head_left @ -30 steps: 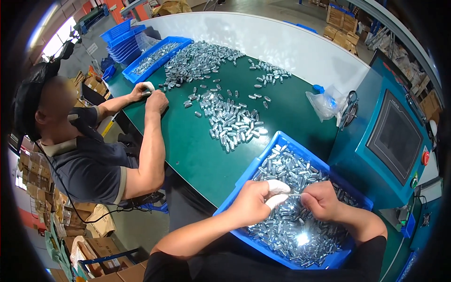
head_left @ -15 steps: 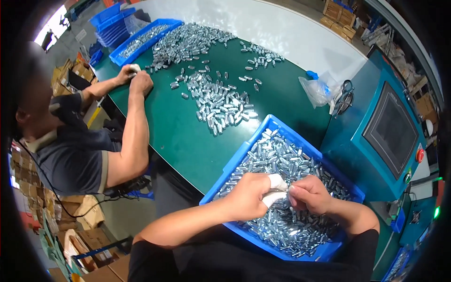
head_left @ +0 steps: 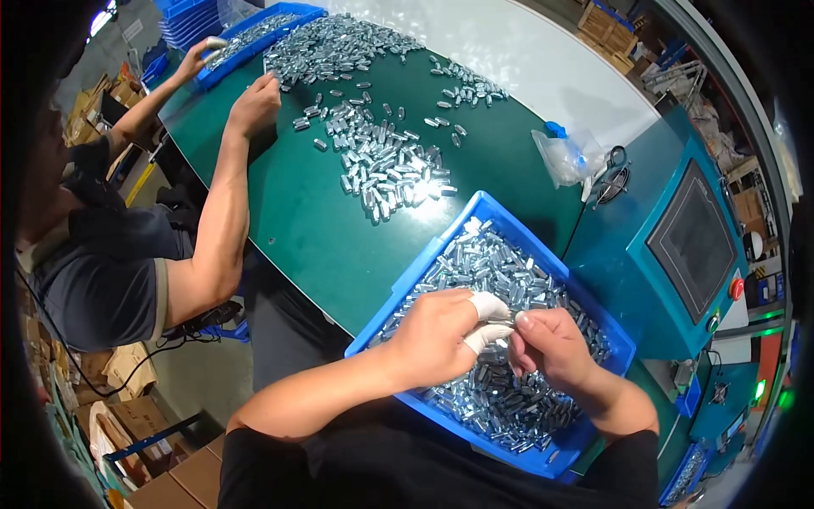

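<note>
Over a blue bin (head_left: 405, 287) full of small silvery elongated metal parts (head_left: 487, 263), my two hands meet fingertip to fingertip. My left hand (head_left: 432, 339), with white coverings on its thumb and index finger, is closed in a pinch on a small metal part (head_left: 510, 321). Thumb and fingers of my right hand (head_left: 553, 346) pinch the other end of it. Most of the part is hidden by the fingers. Below the hands, loose parts fill the bin.
Loose metal parts (head_left: 394, 165) lie on the green table (head_left: 314, 254), with a larger pile (head_left: 339, 47) behind. A co-worker's hand (head_left: 254, 106) is beside that pile; another hand (head_left: 201, 59) is at a blue tray (head_left: 254, 38). A teal machine (head_left: 627, 254) stands right.
The co-worker's hands have parted: one has moved out to the blue tray, the other toward the pile. My hands still pinch together over the bin. The whole view has shifted slightly.
</note>
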Motion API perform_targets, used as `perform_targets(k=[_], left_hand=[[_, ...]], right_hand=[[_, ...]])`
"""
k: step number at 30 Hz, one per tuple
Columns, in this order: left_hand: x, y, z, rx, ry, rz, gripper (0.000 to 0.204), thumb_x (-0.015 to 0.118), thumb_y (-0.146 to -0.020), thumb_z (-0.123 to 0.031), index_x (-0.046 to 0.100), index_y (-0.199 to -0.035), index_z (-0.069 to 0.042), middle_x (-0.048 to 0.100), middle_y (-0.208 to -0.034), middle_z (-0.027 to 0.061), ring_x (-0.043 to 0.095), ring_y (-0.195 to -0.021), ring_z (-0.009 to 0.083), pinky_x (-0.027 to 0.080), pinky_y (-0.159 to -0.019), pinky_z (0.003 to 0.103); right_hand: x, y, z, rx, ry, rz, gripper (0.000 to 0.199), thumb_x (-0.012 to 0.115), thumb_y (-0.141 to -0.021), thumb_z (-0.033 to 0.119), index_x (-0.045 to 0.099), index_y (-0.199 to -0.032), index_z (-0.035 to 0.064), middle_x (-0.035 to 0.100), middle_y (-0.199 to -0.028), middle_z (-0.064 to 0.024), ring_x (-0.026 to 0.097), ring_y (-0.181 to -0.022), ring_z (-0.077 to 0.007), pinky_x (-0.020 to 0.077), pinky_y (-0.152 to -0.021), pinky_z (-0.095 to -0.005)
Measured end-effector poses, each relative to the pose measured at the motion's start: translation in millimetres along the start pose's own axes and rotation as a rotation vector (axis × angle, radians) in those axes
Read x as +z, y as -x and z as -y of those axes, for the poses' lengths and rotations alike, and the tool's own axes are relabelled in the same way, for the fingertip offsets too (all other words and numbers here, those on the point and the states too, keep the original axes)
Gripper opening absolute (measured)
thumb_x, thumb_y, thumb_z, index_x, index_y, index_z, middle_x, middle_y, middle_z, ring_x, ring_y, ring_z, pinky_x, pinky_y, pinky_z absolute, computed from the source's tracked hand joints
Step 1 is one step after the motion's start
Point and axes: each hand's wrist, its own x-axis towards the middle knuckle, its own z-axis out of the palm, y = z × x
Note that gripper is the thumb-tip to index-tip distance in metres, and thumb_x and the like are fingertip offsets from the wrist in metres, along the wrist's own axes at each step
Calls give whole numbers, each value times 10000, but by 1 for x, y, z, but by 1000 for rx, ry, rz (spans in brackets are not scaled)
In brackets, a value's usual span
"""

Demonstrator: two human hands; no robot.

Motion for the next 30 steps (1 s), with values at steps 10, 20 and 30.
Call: perform_targets(k=[10,20,30], left_hand=[[-24,-1,13,9,-342,-88,187,791,-803,-109,718,-962,-42,706,-905,127,679,-847,304,534,-783,392],[-102,-37,100,-364,-812,-268,235,733,-855,-132,718,-1066,-30,691,-849,148,663,-735,279,523,-685,375],[-42,-16,6,-457,512,-240,187,664,-923,-41,581,-1088,-17,693,-933,81,673,-787,139,545,-684,275]], right_hand=[[-19,0,-13,-279,189,-304,454,429,-1054,248,536,-671,29,536,-557,-61,504,-482,-129,405,-488,-269],[-15,3,-9,-356,262,-188,420,438,-1046,224,536,-695,15,555,-582,-69,524,-486,-125,431,-498,-275],[-20,5,-13,-408,287,-150,420,447,-1042,170,563,-674,4,559,-554,-56,552,-508,-125,446,-515,-269]])
